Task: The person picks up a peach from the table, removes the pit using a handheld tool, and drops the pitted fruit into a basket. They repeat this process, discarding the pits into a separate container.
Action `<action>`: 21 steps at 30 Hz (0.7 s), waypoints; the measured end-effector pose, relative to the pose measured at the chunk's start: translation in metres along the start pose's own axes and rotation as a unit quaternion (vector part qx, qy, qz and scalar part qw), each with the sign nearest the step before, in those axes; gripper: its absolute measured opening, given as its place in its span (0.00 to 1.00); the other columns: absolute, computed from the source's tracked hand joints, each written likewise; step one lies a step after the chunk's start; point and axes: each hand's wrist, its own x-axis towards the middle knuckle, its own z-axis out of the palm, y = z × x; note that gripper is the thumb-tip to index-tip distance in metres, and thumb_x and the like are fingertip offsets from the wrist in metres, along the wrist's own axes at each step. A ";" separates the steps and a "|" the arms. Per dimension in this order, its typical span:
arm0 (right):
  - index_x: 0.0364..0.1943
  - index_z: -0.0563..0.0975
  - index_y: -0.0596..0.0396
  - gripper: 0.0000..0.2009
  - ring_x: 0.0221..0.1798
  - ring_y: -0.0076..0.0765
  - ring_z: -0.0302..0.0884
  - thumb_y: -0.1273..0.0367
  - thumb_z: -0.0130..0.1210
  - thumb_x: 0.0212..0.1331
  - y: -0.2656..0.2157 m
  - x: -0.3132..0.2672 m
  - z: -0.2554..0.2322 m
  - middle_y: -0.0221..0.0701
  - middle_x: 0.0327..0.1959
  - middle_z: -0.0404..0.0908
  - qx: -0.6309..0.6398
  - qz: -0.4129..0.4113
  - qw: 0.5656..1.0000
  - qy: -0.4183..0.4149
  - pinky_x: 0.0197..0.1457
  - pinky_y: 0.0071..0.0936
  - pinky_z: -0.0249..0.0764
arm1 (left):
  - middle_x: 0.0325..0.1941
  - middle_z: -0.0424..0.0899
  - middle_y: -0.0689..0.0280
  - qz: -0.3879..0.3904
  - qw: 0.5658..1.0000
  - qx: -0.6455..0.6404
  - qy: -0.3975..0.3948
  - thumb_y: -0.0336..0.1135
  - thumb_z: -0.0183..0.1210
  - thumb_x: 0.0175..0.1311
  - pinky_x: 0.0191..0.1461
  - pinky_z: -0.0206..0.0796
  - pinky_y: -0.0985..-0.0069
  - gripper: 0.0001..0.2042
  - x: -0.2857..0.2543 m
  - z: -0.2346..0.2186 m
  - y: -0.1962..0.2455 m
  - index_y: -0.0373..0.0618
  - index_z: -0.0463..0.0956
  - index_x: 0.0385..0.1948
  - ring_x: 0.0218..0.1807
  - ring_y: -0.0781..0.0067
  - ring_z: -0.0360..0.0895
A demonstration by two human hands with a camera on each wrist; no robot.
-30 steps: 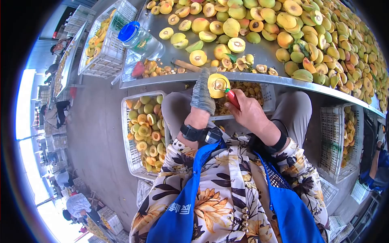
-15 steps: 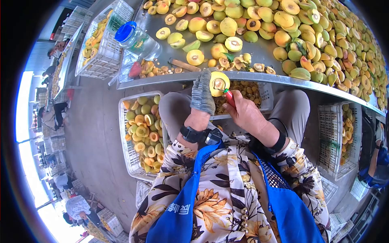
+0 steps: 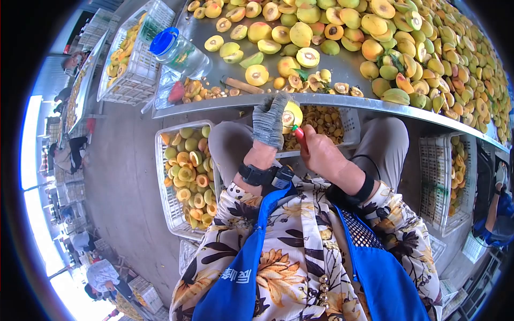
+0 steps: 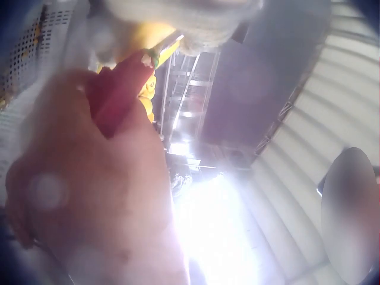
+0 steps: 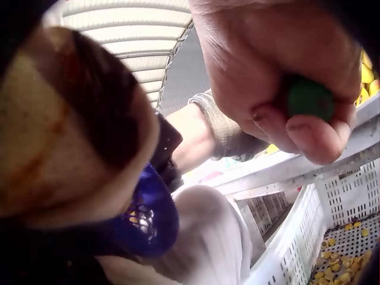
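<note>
In the head view the left hand (image 3: 269, 122), in a grey knitted glove, holds a yellow fruit half (image 3: 292, 116) with its cut face and pit turned toward the right hand. The bare right hand (image 3: 323, 154) grips the red handle (image 3: 301, 140) of a small tool, whose green-collared end meets the fruit. The left wrist view shows the red handle (image 4: 119, 89) in the bare right hand (image 4: 101, 178), the fruit blurred above it. From the right wrist view, curled fingers of the right hand (image 5: 285, 83) wrap a green handle end (image 5: 310, 100).
Fruit halves (image 3: 428, 64) are heaped on the metal table (image 3: 214, 107), with a blue-capped bottle (image 3: 182, 52) and a wooden stick (image 3: 243, 85) at left. Crates of fruit stand below left (image 3: 172, 216), under the table (image 3: 350, 125) and at right (image 3: 435, 187). Other people sit far left.
The left hand has turned, so the fruit half's cut face is tilted and partly covered by the glove. The right hand and tool have shifted slightly left and down. The head view has shifted slightly.
</note>
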 end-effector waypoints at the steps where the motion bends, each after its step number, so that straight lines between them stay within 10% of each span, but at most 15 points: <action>1: 0.32 0.63 0.63 0.08 0.28 0.60 0.71 0.72 0.46 0.51 0.007 0.001 0.002 0.53 0.20 0.72 0.002 -0.032 0.999 -0.003 0.30 0.44 0.67 | 0.25 0.78 0.65 -0.001 1.000 0.001 0.001 0.33 0.55 0.56 0.30 0.68 0.82 0.05 0.001 -0.003 0.001 0.41 0.75 0.28 0.26 0.76 0.75; 6: 0.32 0.65 0.62 0.10 0.29 0.57 0.72 0.71 0.48 0.48 0.006 0.006 -0.012 0.51 0.21 0.72 0.013 -0.043 0.997 -0.058 0.32 0.42 0.68 | 0.34 0.78 0.61 -0.090 0.977 0.017 -0.194 0.39 0.45 0.62 0.41 0.70 0.75 0.13 0.018 -0.024 0.000 0.40 0.73 0.34 0.35 0.70 0.76; 15: 0.34 0.65 0.64 0.18 0.33 0.58 0.72 0.61 0.53 0.50 0.002 0.007 -0.014 0.53 0.25 0.73 0.033 0.021 0.994 -0.098 0.38 0.43 0.67 | 0.36 0.77 0.63 -0.220 0.956 -0.177 -0.076 0.36 0.53 0.57 0.41 0.71 0.72 0.11 0.010 -0.029 -0.009 0.46 0.70 0.40 0.38 0.70 0.76; 21: 0.32 0.63 0.63 0.15 0.29 0.59 0.72 0.65 0.51 0.52 0.009 0.004 -0.008 0.52 0.21 0.73 -0.025 -0.055 0.998 -0.015 0.32 0.45 0.69 | 0.37 0.76 0.65 -0.119 0.983 -0.133 -0.047 0.34 0.54 0.57 0.39 0.71 0.76 0.10 0.004 -0.013 -0.009 0.46 0.70 0.40 0.38 0.74 0.76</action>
